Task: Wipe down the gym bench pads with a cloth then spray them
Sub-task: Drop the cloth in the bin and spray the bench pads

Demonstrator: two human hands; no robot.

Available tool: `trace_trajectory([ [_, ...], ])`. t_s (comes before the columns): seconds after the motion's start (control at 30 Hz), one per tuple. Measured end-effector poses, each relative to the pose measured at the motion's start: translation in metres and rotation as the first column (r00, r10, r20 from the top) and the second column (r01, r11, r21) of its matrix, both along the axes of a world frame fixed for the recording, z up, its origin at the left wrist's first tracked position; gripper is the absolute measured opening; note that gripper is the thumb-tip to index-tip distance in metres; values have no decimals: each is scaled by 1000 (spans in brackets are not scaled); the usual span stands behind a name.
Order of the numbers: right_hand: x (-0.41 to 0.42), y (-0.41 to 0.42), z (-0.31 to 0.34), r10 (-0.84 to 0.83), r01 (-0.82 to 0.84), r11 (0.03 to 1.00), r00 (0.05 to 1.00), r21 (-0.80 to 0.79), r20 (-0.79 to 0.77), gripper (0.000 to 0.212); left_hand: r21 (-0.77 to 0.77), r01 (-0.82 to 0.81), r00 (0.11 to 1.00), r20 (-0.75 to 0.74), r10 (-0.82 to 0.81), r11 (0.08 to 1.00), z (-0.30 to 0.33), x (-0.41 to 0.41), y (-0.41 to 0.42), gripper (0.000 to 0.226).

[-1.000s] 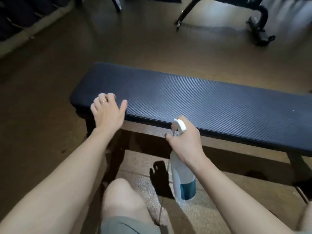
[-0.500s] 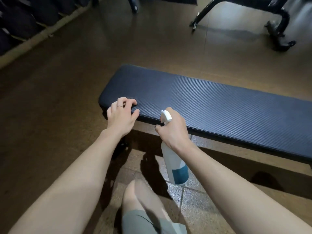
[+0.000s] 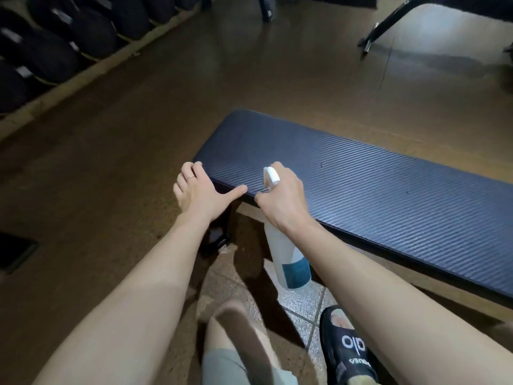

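— Where's the bottle?
— In my right hand (image 3: 283,201), fingers curled round its neck; bottle (image 3: 288,259) hangs below.
— And your left?
— Left hand (image 3: 198,191) flat, fingers relaxed, on the pad (image 3: 374,190) corner.

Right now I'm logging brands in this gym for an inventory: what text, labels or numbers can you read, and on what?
"olo": large white letters on the black sandal; they may be part of a longer word.
Smaller white word beneath it on the sandal: too blurred to read.
White tags on the black weights: too blurred to read.
Spray bottle, bench pad: no text seen.

Black balls (image 3: 83,34), black sandal (image 3: 347,348)
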State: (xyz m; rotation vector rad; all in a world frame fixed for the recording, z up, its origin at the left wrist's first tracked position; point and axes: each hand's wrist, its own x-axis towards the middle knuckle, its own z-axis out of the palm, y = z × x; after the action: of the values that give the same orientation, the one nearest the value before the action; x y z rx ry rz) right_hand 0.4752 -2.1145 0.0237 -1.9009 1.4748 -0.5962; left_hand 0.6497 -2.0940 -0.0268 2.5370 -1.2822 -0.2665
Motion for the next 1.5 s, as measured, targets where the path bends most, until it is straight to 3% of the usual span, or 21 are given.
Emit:
trace_trajectory([
  [0.23,29,-7,-8,87,-86,994,996,66,-7,27,-3,-38,998,-58,38,999,-8,3,-4,122],
  [0.4,31,-11,21,170,-177,980,983,88,74,23,148,-6,988,-152,29,989,20,10,-9,110],
  [0.53,35,-5,80,274,-277,957,961,86,47,26,153,-58,954,-284,101,986,80,11,18,106],
  [0.63,42,6,143,320,-330,930,944,161,82,26,182,-120,864,-465,193,976,148,6,50,105],
  [0.73,61,18,217,357,-389,902,915,184,185,26,179,-118,766,-609,204,977,226,13,81,74],
  [0.87,86,35,320,471,-527,831,836,177,281,22,170,-72,672,-720,174,983,341,24,117,48],
  [0.97,108,47,387,549,-619,770,766,154,334,28,247,-95,580,-773,255,964,417,32,146,54],
  [1.03,126,56,427,596,-672,728,719,137,356,29,222,-119,539,-804,251,968,458,36,163,39],
  [1.1,146,69,458,646,-724,679,669,125,367,27,177,-176,517,-820,244,968,490,39,178,40],
  [1.23,190,109,502,737,-818,568,554,89,387,22,79,-380,506,-816,279,921,535,54,212,43],
  [1.3,214,133,517,759,-855,509,500,100,418,19,33,-469,540,-780,316,883,551,70,232,30],
  [1.5,308,204,547,858,-931,350,365,109,363,23,-40,-577,611,-683,399,816,573,150,309,29],
])
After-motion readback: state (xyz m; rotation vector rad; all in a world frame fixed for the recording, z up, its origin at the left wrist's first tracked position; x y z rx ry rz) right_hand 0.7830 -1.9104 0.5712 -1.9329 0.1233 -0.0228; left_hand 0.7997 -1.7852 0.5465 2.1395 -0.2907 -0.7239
